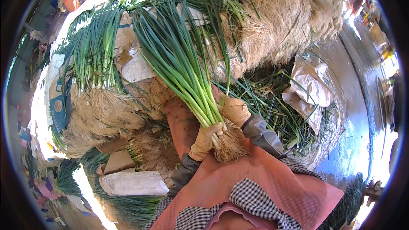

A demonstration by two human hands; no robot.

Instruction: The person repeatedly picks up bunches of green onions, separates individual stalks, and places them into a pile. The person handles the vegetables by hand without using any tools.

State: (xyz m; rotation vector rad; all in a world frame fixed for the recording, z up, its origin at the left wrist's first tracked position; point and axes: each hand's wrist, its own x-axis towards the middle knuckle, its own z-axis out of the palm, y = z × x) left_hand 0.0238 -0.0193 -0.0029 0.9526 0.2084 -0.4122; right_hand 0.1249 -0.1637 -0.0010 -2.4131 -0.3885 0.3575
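Note:
A bunch of green onions [191,80] slants up and away before me, its dark leaves fanned out at the far end. My left hand [204,140], in a tan glove, wraps around the white stem bases. Pale fibrous roots [230,147] spill below that grip, over my orange-pink apron [255,169]. My right hand [235,110], also gloved, is on the right side of the stems with its fingers curled. One thin onion leaf [228,70] runs up from those fingers, whose tips are partly hidden.
Stacked green onions [96,51] lie at the left with roots facing me. A large root-covered pile [271,22] spans the far side. Loose leaf trimmings [271,102] and a crumpled paper sack [310,83] lie at right. Another bundle wrapped in paper [134,182] sits lower left.

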